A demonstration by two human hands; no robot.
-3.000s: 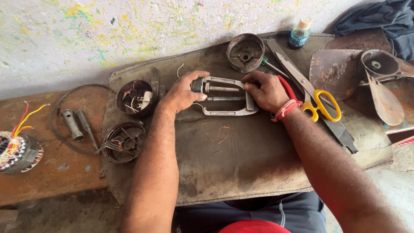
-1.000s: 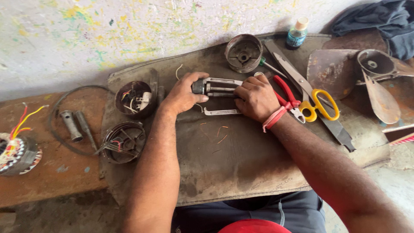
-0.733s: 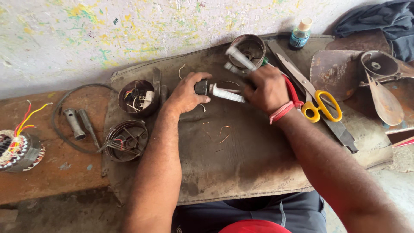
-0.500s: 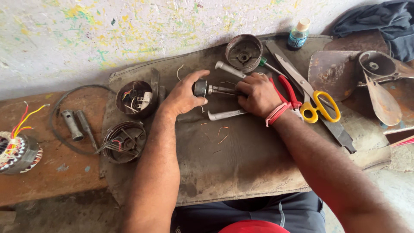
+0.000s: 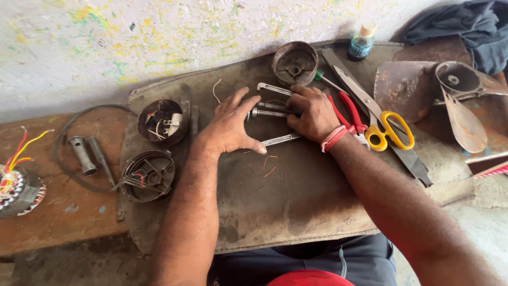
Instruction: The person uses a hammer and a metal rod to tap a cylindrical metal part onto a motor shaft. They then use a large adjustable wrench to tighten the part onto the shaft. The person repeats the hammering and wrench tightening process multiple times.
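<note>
Head view, looking down on a worn, dark leather-like mat [image 5: 296,212] laid over a rough brown wooden bench [image 5: 47,217].

Near the mat's centre, toward 12 o'clock, lies a bright metal frame puller [image 5: 275,112] of flat steel arms with a round threaded shaft across it. The left hand [image 5: 231,126] rests flat on the mat at the shaft's 9 o'clock end, fingers spread apart, fingertips touching the shaft's head. The right hand [image 5: 312,112] lies over the puller's 3 o'clock side, fingers curled together and clamped on the shaft and frame; a red cord band circles that wrist.

At 12 o'clock of the hands stands a round, rusty cast motor end cap [image 5: 295,63], hollow side up. At 3 o'clock lie red-handled pliers [image 5: 346,108] and long scissors with yellow loop handles [image 5: 389,130], just beside each other. At 9 o'clock a dark round cup [image 5: 160,121] holds coloured wire scraps; at 8 o'clock sits a spoked round end cover [image 5: 147,175]. At far 9 o'clock, a wound stator with red and yellow leads [image 5: 18,182]. A small blue-tinted bottle [image 5: 362,42] stands at 1 o'clock, and a dull metal fan blade [image 5: 465,122] at 3 o'clock.
</note>
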